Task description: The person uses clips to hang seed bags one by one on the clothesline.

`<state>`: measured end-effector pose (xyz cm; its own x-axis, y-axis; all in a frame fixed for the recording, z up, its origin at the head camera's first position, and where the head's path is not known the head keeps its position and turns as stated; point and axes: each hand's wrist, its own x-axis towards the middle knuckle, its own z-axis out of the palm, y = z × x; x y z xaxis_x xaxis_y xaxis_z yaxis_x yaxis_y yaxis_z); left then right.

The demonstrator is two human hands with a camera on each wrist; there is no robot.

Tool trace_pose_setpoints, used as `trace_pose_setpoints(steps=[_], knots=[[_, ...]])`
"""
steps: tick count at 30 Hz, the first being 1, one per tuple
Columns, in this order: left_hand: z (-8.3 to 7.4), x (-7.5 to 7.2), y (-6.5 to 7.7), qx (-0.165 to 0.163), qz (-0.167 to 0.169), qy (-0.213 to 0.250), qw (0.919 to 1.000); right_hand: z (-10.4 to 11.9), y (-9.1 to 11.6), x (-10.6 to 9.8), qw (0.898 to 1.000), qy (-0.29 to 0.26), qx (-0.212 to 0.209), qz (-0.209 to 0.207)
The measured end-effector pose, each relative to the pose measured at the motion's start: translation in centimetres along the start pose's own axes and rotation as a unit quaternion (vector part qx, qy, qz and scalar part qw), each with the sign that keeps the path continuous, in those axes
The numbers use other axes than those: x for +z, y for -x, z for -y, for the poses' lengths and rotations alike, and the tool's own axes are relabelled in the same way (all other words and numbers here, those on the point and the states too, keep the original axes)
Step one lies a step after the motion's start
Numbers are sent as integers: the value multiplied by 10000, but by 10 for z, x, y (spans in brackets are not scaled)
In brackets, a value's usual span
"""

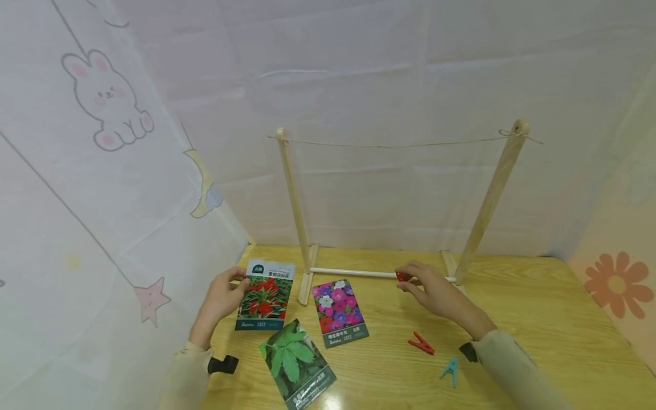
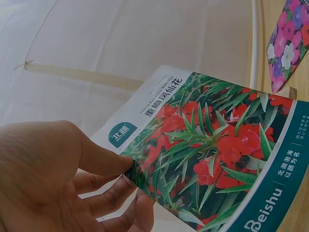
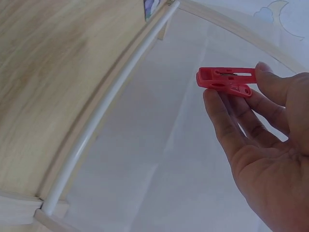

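My left hand (image 1: pixel 224 296) pinches the left edge of a seed packet (image 2: pixel 207 150) with red flowers, thumb on its front. The packet is raised and tilted near the left foot of a wooden stand. In my right hand (image 1: pixel 430 289) is a red clothespin (image 3: pixel 226 80), pinched between thumb and fingers in front of the stand's white bar (image 1: pixel 353 273). A thin string (image 1: pixel 379 146) runs between the tops of the two wooden posts, above both hands. Nothing hangs on it.
On the table lie a pink and purple flower packet (image 1: pixel 339 310) and a green leaf packet (image 1: pixel 296 364). A second red clothespin (image 1: pixel 422 343) and a blue clothespin (image 1: pixel 450 371) lie at the front right. White printed sheeting (image 1: pixel 359 74) stands behind the stand.
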<state>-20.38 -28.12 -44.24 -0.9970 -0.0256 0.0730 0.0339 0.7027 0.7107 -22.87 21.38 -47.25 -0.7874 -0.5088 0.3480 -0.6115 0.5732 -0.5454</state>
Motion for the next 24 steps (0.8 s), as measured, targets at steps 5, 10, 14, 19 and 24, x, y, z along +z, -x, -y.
trace_pose_setpoints(steps=[5, 10, 14, 19, 24], knots=[[-6, 6, -1, 96, -92, 27, 9999, 6, -6, -1, 9999, -51, -104, -33], [-13, 13, -1, 200, -94, 86, 9997, 16, -15, -2, 9997, -5, -218, -114], [-16, 20, -3, 304, -147, 153, 9993, 22, -23, -5, 9996, -157, -239, -88], [-20, 27, -8, 382, -204, 290, 9986, 29, -32, -8, 9995, -215, -225, -43], [-26, 30, -9, 394, -324, 417, 9978, 37, -41, -10, 9992, -216, -329, -102]])
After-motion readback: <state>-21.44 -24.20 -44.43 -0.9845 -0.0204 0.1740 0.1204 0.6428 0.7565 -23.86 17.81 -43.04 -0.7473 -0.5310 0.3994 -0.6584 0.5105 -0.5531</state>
